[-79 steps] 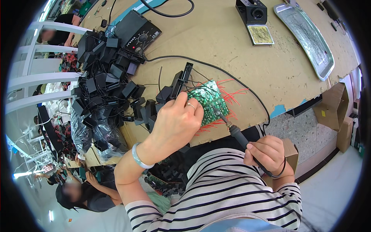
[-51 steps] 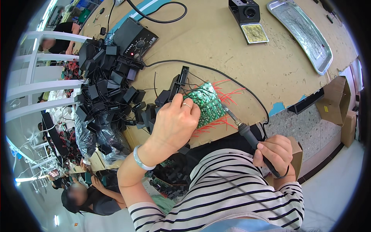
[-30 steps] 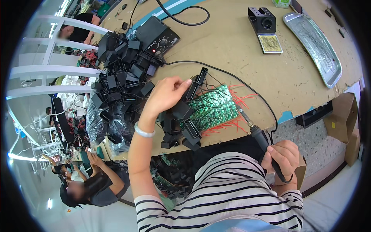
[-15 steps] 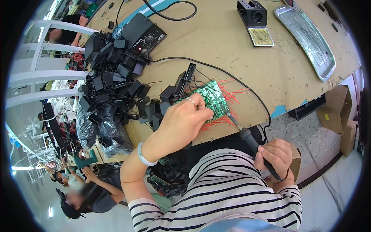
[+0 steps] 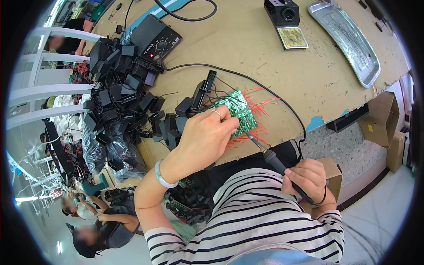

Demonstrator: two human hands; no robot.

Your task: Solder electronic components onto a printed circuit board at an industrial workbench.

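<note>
A green circuit board (image 5: pixel 236 110) with red wires (image 5: pixel 260 104) fanning off its right side lies near the front edge of the brown workbench (image 5: pixel 265 57). My left hand (image 5: pixel 205 137) rests on the board's near left corner, fingers curled over it and holding it down. My right hand (image 5: pixel 309 179) is shut on the handle of a soldering iron (image 5: pixel 271 157), low by my striped shirt. The iron's tip touches the board's front right edge. Black cased parts (image 5: pixel 201 95) on black leads sit just left of the board.
A heap of black adapter cases (image 5: pixel 121 97) covers the bench's left side. A black soldering station (image 5: pixel 157 39), an iron stand with sponge (image 5: pixel 287 20) and a metal tray (image 5: pixel 346 39) stand behind. Cardboard boxes (image 5: pixel 384 119) sit on the floor, right. Other people sit lower left.
My left hand reached out to the black parts left of the board, then came back onto the board. The iron stayed at the board's front edge.
</note>
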